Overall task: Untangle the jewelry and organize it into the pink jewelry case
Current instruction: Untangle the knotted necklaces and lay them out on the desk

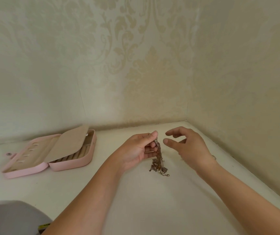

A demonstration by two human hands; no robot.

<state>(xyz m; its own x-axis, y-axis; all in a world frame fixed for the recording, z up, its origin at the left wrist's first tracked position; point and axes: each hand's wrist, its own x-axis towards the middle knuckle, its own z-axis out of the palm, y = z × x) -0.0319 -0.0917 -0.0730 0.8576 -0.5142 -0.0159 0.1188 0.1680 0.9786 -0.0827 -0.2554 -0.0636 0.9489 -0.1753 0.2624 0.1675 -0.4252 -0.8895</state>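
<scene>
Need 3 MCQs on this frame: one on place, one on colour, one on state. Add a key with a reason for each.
1. Where does the pink hinged jewelry case lie relative to the tangled bundle of metal chains?
A. To its left
B. To its right
C. Directly under it

2. What colour is the case's inner lining?
A. Black
B. Beige
C. Blue

3. What state is the right hand in?
A. Open, holding nothing
B. Gripping the case
C. Pinching the chains

Key:
1 A: the case sits at the left of the white table, apart from the bundle near the middle.
2 B: the raised flap and both inner halves are beige.
3 A: its fingers are spread beside the bundle, which the left hand pinches at the top.
</scene>
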